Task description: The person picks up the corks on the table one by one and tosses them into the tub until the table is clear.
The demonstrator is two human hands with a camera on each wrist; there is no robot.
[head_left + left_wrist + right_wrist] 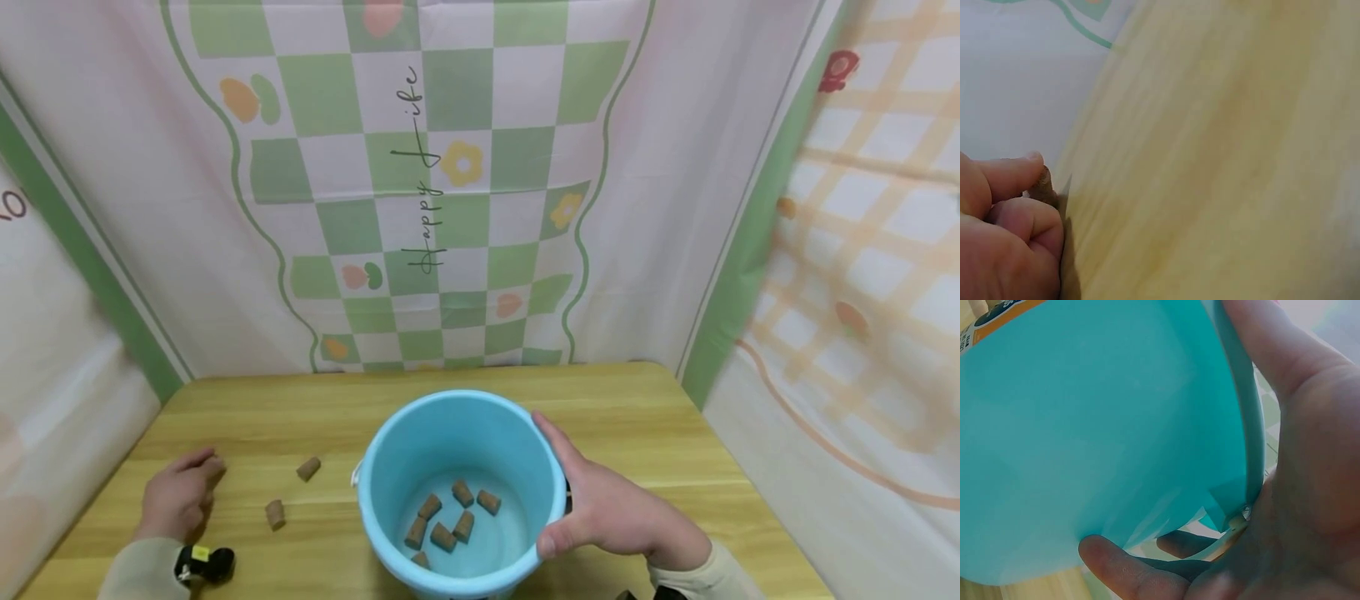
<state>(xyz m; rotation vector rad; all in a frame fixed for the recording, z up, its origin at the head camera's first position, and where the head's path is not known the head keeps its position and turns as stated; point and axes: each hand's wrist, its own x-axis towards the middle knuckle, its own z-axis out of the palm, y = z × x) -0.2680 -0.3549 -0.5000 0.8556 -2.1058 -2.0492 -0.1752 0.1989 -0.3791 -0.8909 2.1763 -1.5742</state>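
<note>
At the table's left side my left hand point(176, 496) pinches a small brown cork point(1043, 187) between its fingertips, low over the wood. Most of that cork is hidden by the fingers. My right hand point(600, 504) holds a light blue bucket point(459, 402) at the right of its rim, with the thumb at the near side and the fingers spread along the outer wall. Several corks point(443, 537) lie on the bucket's floor. Between the left hand and the bucket, one loose cork point(308, 468) lies on the table, and another cork point(275, 514) is nearer me.
The wooden table point(262, 408) ends at a hanging cloth point(525, 275) with green checks. More printed cloth point(847, 367) hangs along the right side. A pale handle hinge point(356, 473) sticks out at the bucket's left rim.
</note>
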